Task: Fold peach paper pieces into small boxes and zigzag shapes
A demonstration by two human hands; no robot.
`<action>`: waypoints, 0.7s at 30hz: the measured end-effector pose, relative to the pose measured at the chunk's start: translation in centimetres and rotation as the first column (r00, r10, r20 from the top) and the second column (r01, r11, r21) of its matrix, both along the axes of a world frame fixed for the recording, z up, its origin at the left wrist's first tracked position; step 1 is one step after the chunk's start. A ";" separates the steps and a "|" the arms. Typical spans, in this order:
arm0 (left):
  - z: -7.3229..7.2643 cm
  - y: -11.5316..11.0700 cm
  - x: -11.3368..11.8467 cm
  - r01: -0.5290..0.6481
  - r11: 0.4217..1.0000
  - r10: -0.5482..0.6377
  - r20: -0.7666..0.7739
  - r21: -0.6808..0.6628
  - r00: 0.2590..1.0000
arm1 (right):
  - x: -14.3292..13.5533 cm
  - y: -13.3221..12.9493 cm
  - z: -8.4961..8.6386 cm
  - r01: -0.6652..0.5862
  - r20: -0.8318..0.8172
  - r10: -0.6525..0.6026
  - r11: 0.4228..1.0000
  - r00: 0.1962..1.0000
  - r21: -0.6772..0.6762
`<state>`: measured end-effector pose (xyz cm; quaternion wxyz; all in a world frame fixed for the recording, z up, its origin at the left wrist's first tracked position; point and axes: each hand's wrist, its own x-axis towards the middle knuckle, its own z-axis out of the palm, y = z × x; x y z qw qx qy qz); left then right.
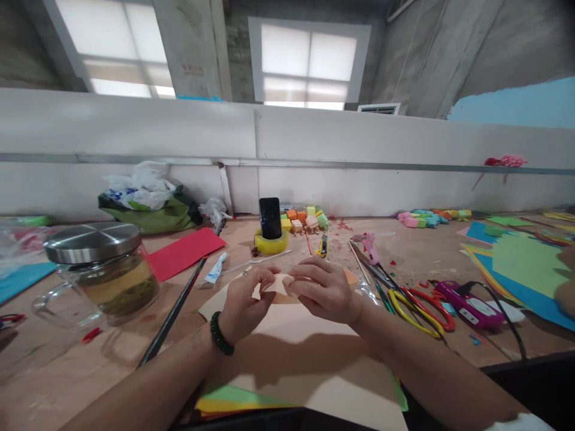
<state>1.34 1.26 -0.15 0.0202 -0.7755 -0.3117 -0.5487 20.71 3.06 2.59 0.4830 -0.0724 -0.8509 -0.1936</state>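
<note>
Between my two hands is a small piece of peach paper (279, 287), pinched at both sides. My left hand (247, 299), with a dark green bead bracelet at the wrist, has its thumb and fingers closed on the left side. My right hand (326, 290) curls its fingers over the right side, and part of the piece is hidden behind them. Under both hands lies a large sheet of peach paper (309, 365), on top of green and yellow sheets (242, 398) near the table's front edge.
Left stand a glass teapot (112, 287) and a red sheet (186, 254). A phone (270, 218) leans on a tape roll (271, 242), near folded paper blocks (309, 218). Right lie scissors (433, 311), a pink glue gun (371, 246), a purple device (471, 305) and coloured sheets (525, 263); another person's hand (566, 281) shows at the edge.
</note>
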 end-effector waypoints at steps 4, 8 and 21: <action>0.0 -0.1 0.1 0.001 1.000 0.000 0.024 -0.031 1.000 | -0.1 0.0 -0.3 0.001 0.026 -0.002 1.000 1.000 0.030; 0.0 -0.2 0.2 0.001 0.998 0.000 0.024 -0.057 1.000 | -0.2 -0.1 -0.6 0.045 0.041 -0.046 0.999 0.998 0.028; 0.1 -0.2 0.3 -0.004 0.999 0.005 0.027 -0.050 1.000 | -0.6 -0.3 -1.3 0.129 0.058 -0.129 0.992 0.990 0.015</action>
